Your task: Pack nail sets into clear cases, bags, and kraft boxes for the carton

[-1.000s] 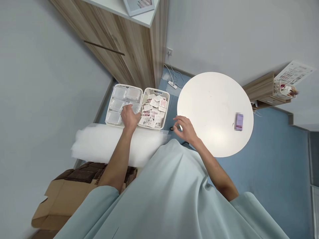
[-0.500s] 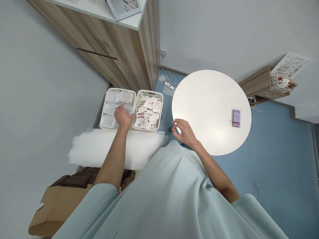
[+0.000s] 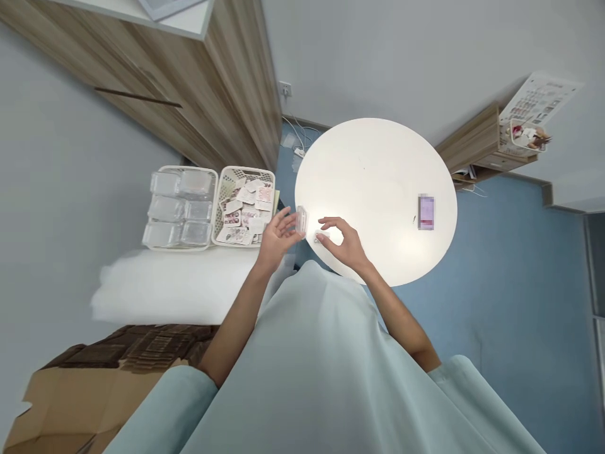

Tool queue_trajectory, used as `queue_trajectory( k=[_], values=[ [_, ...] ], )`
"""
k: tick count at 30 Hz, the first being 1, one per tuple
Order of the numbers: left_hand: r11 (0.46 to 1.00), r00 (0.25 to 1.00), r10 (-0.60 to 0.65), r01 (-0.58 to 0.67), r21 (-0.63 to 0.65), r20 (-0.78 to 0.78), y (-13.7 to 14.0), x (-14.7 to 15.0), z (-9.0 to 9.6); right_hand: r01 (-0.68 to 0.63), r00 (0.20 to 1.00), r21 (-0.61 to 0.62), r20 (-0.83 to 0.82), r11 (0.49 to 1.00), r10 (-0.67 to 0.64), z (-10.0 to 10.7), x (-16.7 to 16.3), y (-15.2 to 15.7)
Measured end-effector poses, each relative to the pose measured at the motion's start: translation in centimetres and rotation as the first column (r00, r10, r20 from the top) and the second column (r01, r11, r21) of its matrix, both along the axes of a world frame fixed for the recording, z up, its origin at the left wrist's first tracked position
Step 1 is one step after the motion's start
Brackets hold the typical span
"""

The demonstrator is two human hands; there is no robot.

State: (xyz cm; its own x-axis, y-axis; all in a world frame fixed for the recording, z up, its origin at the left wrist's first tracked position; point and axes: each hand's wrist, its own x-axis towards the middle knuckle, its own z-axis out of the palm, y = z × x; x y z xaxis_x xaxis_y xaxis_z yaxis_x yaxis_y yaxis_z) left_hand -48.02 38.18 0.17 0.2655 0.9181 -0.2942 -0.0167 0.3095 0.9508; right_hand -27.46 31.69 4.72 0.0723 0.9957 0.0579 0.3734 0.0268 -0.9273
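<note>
My left hand (image 3: pixel 278 241) is closed on a small clear plastic box (image 3: pixel 301 222), pinched between thumb and fingers over the left edge of the round white table (image 3: pixel 373 164). Facing it across a short gap, my right hand (image 3: pixel 348 244) has its thumb and fingers apart. By the right thumb tip is a small pale, see-through item (image 3: pixel 321 236); I cannot make out what it is, or whether the thumb touches it. Left of my hands stand a white basket (image 3: pixel 215 208) of stacked clear boxes (image 3: pixel 166 208) and another basket holding printed cards (image 3: pixel 249 195).
A phone-like item (image 3: pixel 426 212), blurred out, lies on the table's right side. White wrapping sheets (image 3: pixel 170 287) and an open cardboard carton (image 3: pixel 89 397) are at lower left. A wooden cabinet (image 3: pixel 189 69) rises behind the baskets. Cables (image 3: pixel 299 135) lie behind the table.
My left hand has left the basket of clear boxes and moved right to the table edge, now with a clear box in it. The right hand stays near the table edge, its fingers spread wider.
</note>
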Motion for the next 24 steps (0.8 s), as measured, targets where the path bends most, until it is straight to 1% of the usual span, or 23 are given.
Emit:
queue_trajectory(
  k=[2,4,7,11,14,17,21,24],
  values=[
    [0.995,0.994,-0.100,0.101,-0.014,0.039,-1.6,2.1,0.9,0.026,0.994,-0.091,-0.105,0.996,-0.036,0.0,1.6,-0.9],
    [0.981,0.980,-0.189,0.191,-0.017,0.066,-2.8,3.9,1.4,0.023,0.975,-0.161,-0.214,0.987,-0.057,-0.1,3.1,-1.9],
    [0.957,0.953,-0.288,0.290,-0.018,0.091,-4.1,6.4,1.8,0.003,0.928,-0.221,-0.362,0.975,-0.085,-0.6,5.2,-3.4],
    [0.927,0.925,-0.373,0.375,-0.022,0.071,-5.2,9.0,2.3,-0.012,0.874,-0.274,-0.471,0.962,-0.123,-1.3,7.7,-5.4],
    [0.911,0.912,-0.410,0.410,-0.046,0.004,-5.8,10.5,3.1,-0.025,0.848,-0.302,-0.511,0.953,-0.140,-1.5,9.4,-6.8],
    [0.897,0.898,-0.440,0.437,-0.073,-0.032,-6.4,11.8,3.7,-0.039,0.846,-0.315,-0.515,0.948,-0.136,-1.3,11.0,-7.9],
    [0.889,0.891,-0.452,0.446,-0.102,-0.037,-6.9,13.1,3.5,-0.044,0.859,-0.317,-0.496,0.948,-0.126,-0.9,12.5,-8.8],
    [0.886,0.887,-0.458,0.451,-0.112,-0.050,-6.9,13.6,3.2,-0.049,0.869,-0.309,-0.482,0.950,-0.112,-1.1,13.3,-9.1]
  ],
)
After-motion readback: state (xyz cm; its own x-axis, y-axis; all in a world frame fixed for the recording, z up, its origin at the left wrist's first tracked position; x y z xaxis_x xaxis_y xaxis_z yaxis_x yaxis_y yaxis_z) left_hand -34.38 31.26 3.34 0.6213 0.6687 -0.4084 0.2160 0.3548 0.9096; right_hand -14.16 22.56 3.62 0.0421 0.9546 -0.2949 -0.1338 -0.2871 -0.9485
